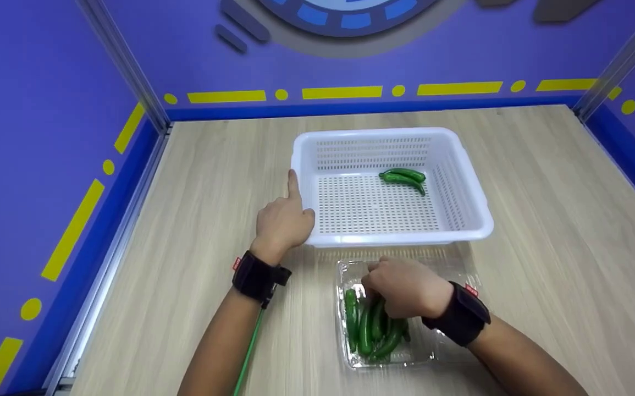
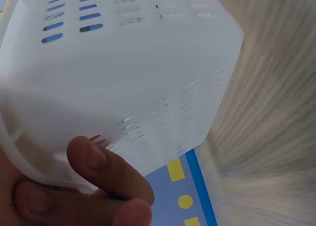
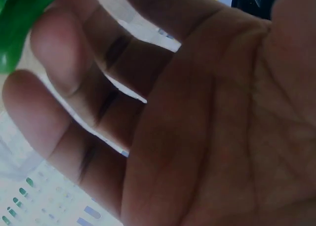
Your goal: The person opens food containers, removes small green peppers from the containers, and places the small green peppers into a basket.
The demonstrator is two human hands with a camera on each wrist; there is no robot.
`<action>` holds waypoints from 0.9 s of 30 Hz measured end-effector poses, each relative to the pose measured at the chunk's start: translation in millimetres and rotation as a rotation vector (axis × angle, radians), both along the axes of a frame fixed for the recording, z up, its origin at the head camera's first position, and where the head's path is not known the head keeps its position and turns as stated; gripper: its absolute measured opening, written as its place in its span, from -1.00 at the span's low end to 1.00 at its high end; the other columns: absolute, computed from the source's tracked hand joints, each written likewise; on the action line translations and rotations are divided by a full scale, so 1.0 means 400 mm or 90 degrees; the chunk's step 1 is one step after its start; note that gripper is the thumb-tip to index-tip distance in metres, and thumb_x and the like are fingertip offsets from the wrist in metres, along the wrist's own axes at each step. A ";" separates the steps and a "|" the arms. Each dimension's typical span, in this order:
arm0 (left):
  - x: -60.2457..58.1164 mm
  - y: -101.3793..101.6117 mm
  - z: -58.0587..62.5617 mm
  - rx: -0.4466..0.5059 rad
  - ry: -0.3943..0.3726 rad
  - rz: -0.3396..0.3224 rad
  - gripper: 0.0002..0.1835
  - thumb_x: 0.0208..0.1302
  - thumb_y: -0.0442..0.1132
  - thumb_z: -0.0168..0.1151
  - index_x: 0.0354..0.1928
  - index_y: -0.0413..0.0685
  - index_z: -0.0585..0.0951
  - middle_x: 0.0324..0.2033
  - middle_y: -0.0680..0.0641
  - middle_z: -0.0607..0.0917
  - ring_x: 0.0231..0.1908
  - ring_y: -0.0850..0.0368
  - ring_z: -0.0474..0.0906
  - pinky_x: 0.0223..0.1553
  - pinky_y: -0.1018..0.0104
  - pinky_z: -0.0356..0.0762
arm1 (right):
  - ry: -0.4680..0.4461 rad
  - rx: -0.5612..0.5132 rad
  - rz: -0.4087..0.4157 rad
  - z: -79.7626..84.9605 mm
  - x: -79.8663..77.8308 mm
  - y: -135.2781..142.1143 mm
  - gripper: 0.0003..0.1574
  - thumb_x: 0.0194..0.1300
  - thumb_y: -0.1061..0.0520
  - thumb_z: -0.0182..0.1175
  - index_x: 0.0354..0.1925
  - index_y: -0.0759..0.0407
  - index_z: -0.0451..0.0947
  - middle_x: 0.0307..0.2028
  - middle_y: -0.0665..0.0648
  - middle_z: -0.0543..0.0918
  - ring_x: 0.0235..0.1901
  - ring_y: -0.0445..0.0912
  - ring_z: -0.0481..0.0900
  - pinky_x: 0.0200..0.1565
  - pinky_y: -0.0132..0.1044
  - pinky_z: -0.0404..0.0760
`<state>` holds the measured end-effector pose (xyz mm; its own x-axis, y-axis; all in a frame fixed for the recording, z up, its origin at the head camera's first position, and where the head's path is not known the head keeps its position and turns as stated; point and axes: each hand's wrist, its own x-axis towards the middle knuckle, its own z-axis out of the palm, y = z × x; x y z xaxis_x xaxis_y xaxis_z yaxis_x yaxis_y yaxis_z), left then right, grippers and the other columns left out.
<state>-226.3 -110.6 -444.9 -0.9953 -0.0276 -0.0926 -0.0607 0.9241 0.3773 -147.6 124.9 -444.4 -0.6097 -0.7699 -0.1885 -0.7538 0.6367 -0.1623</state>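
A white slotted plastic basket (image 1: 344,240) stands on the table with two green chili peppers (image 1: 403,177) inside, towards its right. My left hand (image 1: 284,221) grips its left rim, index finger straight along the edge. In the left wrist view, other fingers (image 2: 116,171) bend beneath the rim. In front of the basket lies a clear plastic box (image 1: 421,360) holding several green chili peppers (image 1: 365,330). My right hand (image 1: 405,287) reaches down into this box, fingers loosely bent. A green pepper (image 3: 15,28) shows beside its fingertips in the right wrist view; the palm holds nothing.
The light wooden table (image 1: 207,220) is walled by a blue back panel (image 1: 229,71) with yellow marks and a blue left panel (image 1: 37,165). Black bands (image 1: 257,278) circle both wrists, and a green cord (image 1: 251,346) runs along the left forearm.
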 end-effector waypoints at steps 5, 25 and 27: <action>0.000 0.000 -0.002 -0.005 0.006 0.000 -0.04 0.38 -0.06 -0.01 0.63 -0.17 -0.27 -0.55 -0.12 0.63 -0.56 -0.01 0.56 -0.57 0.14 0.36 | -0.011 -0.004 0.000 -0.001 -0.001 -0.002 -0.59 -0.16 0.43 0.38 -0.37 -0.03 0.72 -0.38 -0.08 0.61 -0.28 -0.10 0.59 -0.13 -0.15 0.64; 0.001 0.001 -0.002 -0.008 0.017 -0.005 -0.05 0.38 -0.06 -0.01 0.63 -0.19 -0.25 -0.56 -0.12 0.62 -0.58 0.00 0.54 -0.60 0.14 0.34 | -0.032 -0.054 0.007 0.030 0.002 0.018 -0.70 -0.03 0.39 0.42 -0.44 0.02 0.61 -0.39 -0.08 0.64 -0.43 -0.14 0.62 -0.31 -0.20 0.65; 0.001 -0.001 -0.003 -0.011 0.019 -0.006 -0.05 0.38 -0.06 0.00 0.63 -0.19 -0.24 -0.55 -0.13 0.63 -0.57 -0.01 0.55 -0.59 0.14 0.34 | -0.033 -0.059 0.007 0.037 0.002 0.022 -0.64 -0.13 0.48 0.35 -0.49 0.03 0.59 -0.43 -0.09 0.61 -0.48 -0.17 0.57 -0.37 -0.23 0.62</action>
<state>-225.9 -111.0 -446.2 -0.9978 -0.0197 -0.0630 -0.0413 0.9308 0.3632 -146.7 133.7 -429.7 -0.5929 -0.7917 -0.1474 -0.7496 0.6095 -0.2583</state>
